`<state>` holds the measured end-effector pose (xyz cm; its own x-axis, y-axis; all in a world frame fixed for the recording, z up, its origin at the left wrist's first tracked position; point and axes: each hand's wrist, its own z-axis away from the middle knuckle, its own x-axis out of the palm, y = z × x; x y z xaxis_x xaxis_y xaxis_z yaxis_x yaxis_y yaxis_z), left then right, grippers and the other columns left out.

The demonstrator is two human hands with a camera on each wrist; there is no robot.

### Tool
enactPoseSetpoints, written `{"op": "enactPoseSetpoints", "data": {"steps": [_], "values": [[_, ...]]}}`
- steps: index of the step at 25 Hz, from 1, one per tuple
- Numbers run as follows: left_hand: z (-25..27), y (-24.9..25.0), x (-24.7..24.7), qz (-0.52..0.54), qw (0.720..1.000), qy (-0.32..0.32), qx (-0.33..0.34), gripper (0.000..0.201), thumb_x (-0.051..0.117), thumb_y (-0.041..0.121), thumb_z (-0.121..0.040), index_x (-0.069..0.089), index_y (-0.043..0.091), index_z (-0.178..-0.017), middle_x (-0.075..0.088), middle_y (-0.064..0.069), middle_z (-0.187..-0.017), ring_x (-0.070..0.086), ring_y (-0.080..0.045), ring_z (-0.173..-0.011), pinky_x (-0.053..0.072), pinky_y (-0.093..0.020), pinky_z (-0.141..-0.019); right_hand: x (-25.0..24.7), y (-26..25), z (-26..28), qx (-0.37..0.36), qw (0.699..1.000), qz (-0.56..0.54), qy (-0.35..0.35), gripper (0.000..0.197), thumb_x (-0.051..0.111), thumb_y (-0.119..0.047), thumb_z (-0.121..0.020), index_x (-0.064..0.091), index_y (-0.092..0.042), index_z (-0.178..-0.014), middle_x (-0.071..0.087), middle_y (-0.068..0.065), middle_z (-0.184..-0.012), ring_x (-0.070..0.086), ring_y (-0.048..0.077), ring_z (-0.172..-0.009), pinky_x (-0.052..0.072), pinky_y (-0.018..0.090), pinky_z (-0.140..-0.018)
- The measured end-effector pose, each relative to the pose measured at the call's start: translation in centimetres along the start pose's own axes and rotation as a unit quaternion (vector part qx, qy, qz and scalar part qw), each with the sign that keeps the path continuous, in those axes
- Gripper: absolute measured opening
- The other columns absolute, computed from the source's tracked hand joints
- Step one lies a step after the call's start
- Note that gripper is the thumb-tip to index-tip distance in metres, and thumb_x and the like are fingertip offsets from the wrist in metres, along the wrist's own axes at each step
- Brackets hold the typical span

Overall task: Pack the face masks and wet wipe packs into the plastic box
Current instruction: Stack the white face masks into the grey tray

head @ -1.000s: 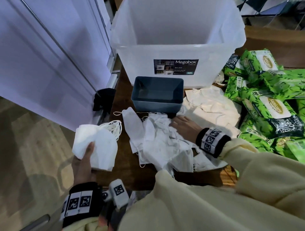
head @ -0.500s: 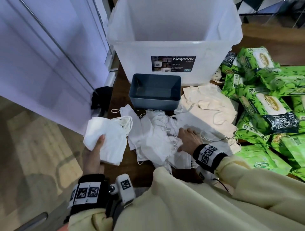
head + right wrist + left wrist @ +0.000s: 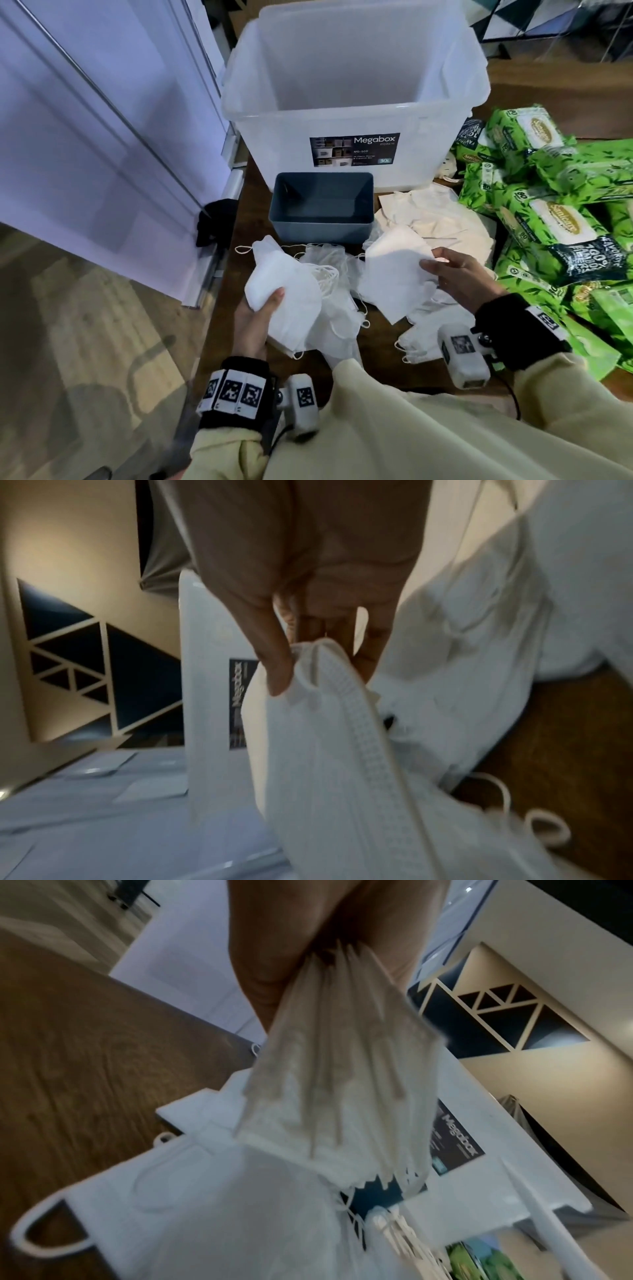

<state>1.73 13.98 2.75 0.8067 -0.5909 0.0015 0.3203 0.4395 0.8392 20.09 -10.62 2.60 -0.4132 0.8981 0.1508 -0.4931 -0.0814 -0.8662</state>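
My left hand (image 3: 260, 315) grips a stack of white face masks (image 3: 287, 294), thumb on top; the left wrist view shows the stack's edges (image 3: 342, 1069) fanned below the palm. My right hand (image 3: 452, 274) pinches a single white mask (image 3: 394, 274) by its edge and holds it above the table; the right wrist view shows its folded seam (image 3: 342, 710) between thumb and fingers. More loose white masks (image 3: 421, 329) lie on the wooden table (image 3: 239, 260). The clear plastic box (image 3: 356, 102) stands open behind. Green wet wipe packs (image 3: 555, 226) are piled at the right.
A small blue-grey bin (image 3: 322, 209) sits right in front of the big box. Cream masks (image 3: 442, 219) lie between it and the wipes. A white door panel (image 3: 102, 137) and a black object (image 3: 214, 222) border the table's left edge.
My right hand has lifted one mask off the pile, where it lay flat before. My left hand has brought its stack rightward over the table, toward the right hand.
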Motion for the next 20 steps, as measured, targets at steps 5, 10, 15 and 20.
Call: {"op": "enactPoseSetpoints", "data": {"steps": [5,10,15,20], "values": [[0.7,-0.1,2.2,-0.021,0.999,-0.040,0.004,0.038,0.072,0.018,-0.079,0.057,0.014,-0.114,0.066,-0.008,-0.114,0.063,-0.026,-0.103,0.052,-0.043,-0.090,6.0,-0.1,0.7,-0.013,0.995,0.076,-0.068,0.014,0.069,-0.007,-0.078,0.059,-0.015,-0.075,0.063,0.001,-0.072,0.061,0.008,-0.064,0.048,0.014,-0.058],[1.2,0.2,1.9,-0.011,0.999,-0.043,0.017,0.036,0.061,0.025,-0.087,0.053,0.011,-0.119,0.064,-0.008,-0.114,0.062,-0.024,-0.102,0.053,-0.037,-0.084,10.4,0.4,-0.3,-0.022,0.989,0.122,-0.076,0.019,0.064,0.000,-0.083,0.048,-0.009,-0.077,0.059,-0.005,-0.058,0.054,-0.003,-0.047,0.040,0.007,-0.043],[1.4,0.3,1.2,-0.005,0.999,-0.031,0.019,0.046,0.056,0.032,-0.088,0.050,0.007,-0.126,0.062,-0.010,-0.118,0.060,-0.028,-0.107,0.051,-0.040,-0.088,13.3,1.0,-1.0,-0.045,0.983,0.167,-0.066,0.025,0.070,-0.008,-0.081,0.049,-0.017,-0.068,0.055,0.002,-0.063,0.053,0.001,-0.048,0.041,0.014,-0.047],[1.1,0.0,0.8,-0.019,1.000,-0.006,0.008,0.050,0.072,0.024,-0.077,0.055,0.006,-0.121,0.064,-0.010,-0.115,0.062,-0.024,-0.100,0.052,-0.042,-0.088,14.6,1.6,-1.0,-0.057,0.944,0.319,-0.058,0.028,0.069,-0.033,-0.080,0.053,-0.017,-0.096,0.066,0.006,-0.089,0.058,0.021,-0.080,0.046,0.028,-0.070]]}}
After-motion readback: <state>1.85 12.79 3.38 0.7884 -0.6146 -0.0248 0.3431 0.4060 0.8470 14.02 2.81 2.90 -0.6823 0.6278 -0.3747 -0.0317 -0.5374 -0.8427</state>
